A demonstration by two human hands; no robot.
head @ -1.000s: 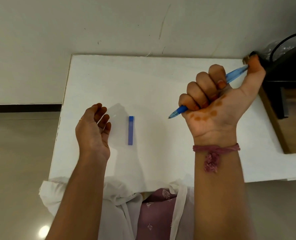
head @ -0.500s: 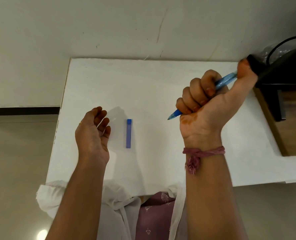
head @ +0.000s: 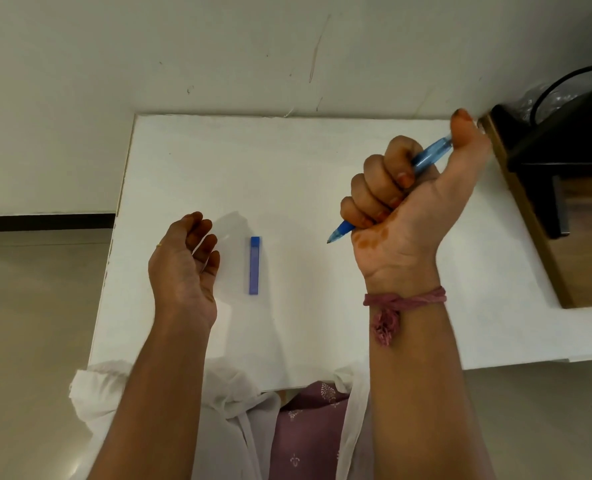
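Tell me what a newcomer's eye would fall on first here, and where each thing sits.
The right hand stands out, fisted round a blue pen over the right side of the table, thumb on the pen's top end and tip pointing down-left. A slim blue case lies flat mid-table. Just left of it is the left hand, loosely curled and holding nothing.

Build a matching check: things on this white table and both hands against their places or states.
1 translucent blue plastic pen
2 slim blue rectangular plastic case
3 pink thread bracelet
4 left hand

A lying flat on the white table
B tied round the right wrist
C gripped in the right hand
D loosely curled, holding nothing

Pairs: 1-C, 2-A, 3-B, 4-D
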